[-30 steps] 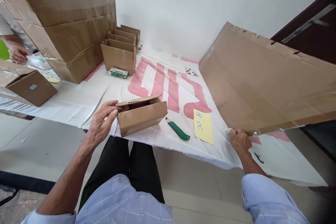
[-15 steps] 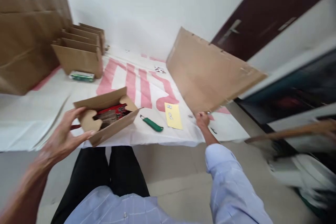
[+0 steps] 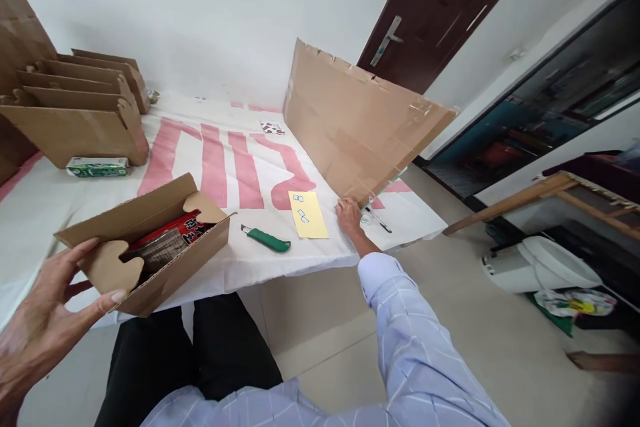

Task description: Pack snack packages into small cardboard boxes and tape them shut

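Note:
My left hand (image 3: 55, 307) grips the near left end of an open cardboard box (image 3: 173, 273), thumb outside and fingers on the far side. Tilted over the table's front edge, the box holds red packets with dark print (image 3: 193, 230) and something in clear wrap. At the lower corner of a large leaning cardboard panel (image 3: 350, 127), my right hand (image 3: 349, 215) is closed, its fingers curled; what is in them is hidden. A thin pen-like object (image 3: 379, 220) lies just right of it. Between the hands are a green utility knife (image 3: 267, 240) and a yellow paper (image 3: 309, 215) with small drawings.
Several folded cardboard boxes (image 3: 85, 127) stand at the left, with a small green carton (image 3: 97, 167) before them. A patterned card (image 3: 272, 127) lies farther back on the pink-marked white cloth (image 3: 200, 103). A white bucket (image 3: 545, 263) and wooden frame (image 3: 510, 202) are at the right.
The view has turned rightward, so the scene sits farther left. The box in my left hand appears nearer and larger. My right hand stays at the panel's lower corner, its fingers still curled.

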Motion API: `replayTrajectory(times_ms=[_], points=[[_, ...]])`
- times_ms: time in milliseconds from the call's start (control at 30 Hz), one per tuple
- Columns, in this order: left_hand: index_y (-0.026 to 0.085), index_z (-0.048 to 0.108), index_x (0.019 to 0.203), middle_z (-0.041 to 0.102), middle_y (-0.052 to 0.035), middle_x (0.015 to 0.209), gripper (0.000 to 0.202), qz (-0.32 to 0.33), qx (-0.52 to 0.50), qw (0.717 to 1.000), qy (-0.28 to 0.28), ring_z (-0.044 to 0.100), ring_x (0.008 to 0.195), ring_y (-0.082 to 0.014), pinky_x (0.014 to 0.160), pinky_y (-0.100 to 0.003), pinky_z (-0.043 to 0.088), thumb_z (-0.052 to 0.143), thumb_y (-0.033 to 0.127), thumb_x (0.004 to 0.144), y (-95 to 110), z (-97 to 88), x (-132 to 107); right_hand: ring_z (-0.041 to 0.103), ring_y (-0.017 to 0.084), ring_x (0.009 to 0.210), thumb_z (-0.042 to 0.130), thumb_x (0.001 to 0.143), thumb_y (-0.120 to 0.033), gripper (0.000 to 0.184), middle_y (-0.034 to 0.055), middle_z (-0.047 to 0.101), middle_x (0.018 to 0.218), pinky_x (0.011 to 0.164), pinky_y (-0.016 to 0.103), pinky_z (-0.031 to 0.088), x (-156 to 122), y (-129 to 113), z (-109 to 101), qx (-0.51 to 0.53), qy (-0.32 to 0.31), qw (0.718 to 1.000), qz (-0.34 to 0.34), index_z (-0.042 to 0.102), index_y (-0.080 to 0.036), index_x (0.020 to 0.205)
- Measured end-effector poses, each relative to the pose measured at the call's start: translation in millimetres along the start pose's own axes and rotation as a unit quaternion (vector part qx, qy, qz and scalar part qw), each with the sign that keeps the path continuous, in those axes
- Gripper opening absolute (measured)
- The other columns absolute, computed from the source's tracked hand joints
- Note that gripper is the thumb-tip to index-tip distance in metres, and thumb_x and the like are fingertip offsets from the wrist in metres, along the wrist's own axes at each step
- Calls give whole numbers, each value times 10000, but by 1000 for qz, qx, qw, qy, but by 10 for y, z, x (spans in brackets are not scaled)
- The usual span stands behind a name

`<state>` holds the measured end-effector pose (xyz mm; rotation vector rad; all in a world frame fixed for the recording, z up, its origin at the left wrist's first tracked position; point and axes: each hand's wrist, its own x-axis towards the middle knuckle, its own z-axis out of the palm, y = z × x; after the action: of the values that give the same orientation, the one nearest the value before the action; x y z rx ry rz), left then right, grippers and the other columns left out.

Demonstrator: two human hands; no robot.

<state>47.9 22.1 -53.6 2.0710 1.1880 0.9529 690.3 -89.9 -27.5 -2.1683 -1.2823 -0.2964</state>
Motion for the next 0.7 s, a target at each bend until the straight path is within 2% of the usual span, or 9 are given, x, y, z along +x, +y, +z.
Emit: replayTrajectory(times_ms=[100, 267, 367, 433, 500, 600, 633, 700], points=[[431, 508, 1612, 516, -120, 1629, 935, -74, -14, 997, 18, 588, 1446, -564, 1071, -857, 600, 783, 763, 782, 161, -3, 27, 463, 167, 765, 645, 990, -224, 318, -14, 523, 748, 761, 319, 397, 18, 132, 73, -2, 9, 1000, 23, 529, -270, 698], [326, 497, 1600, 505, -132, 1621, 1113, -55, -22, 998, 0, 572, 1482, -480, 1104, -675, 649, 894, 796, 672, 509, 8, 78, 568, 277, 933, 609, 931, -259, 89, 101, 629, 901, 870, 425, 471, -19, 153, 53, -12, 8, 998, 66, 663, -224, 870], [298, 475, 1627, 465, -164, 1646, 1221, -50, -13, 999, -10, 535, 1516, -480, 1133, -658, 626, 928, 814, 617, 566, 5, 98, 606, 360, 1061, 586, 908, -281, 139, 164, 653, 984, 956, 519, 502, 43, 97, 14, -16, 10, 996, 84, 703, -208, 927], [290, 455, 1648, 444, -176, 1655, 1252, -49, -14, 999, -16, 512, 1533, -479, 1172, -667, 594, 940, 806, 615, 563, 4, 96, 611, 381, 1122, 577, 914, -311, 189, 194, 671, 1051, 1022, 562, 505, 125, -39, 30, -1, 22, 997, 76, 723, -204, 967], [295, 442, 1663, 423, -174, 1669, 1243, -48, -22, 998, -23, 490, 1552, -473, 1193, -657, 580, 942, 788, 637, 552, 3, 99, 636, 352, 1096, 568, 930, -347, 259, 197, 695, 1135, 1043, 557, 524, 205, -311, 102, 24, 24, 998, 49, 743, -192, 1042], [302, 443, 1664, 406, -163, 1688, 1220, -45, -36, 998, -41, 487, 1555, -462, 1189, -625, 592, 944, 764, 652, 539, -14, 125, 693, 274, 1017, 554, 975, -433, 356, 148, 730, 1240, 970, 461, 594, 212, -994, 268, 96, -27, 995, -17, 762, -197, 1141], [304, 442, 1664, 408, -158, 1689, 1216, -43, -37, 997, -47, 495, 1550, -456, 1190, -618, 592, 944, 759, 654, 536, -28, 137, 707, 277, 1065, 565, 995, -466, 380, 148, 737, 1260, 988, 456, 596, 163, -1272, 316, 164, -79, 982, -58, 771, -194, 1162], [308, 428, 1671, 411, -151, 1697, 1207, -39, -38, 997, -60, 509, 1542, -445, 1195, -609, 587, 938, 747, 669, 530, -72, 157, 724, 278, 1114, 608, 1017, -540, 415, 127, 759, 1255, 1028, 459, 598, -17, -1832, 368, 269, -190, 936, -129, 782, -211, 1201]])
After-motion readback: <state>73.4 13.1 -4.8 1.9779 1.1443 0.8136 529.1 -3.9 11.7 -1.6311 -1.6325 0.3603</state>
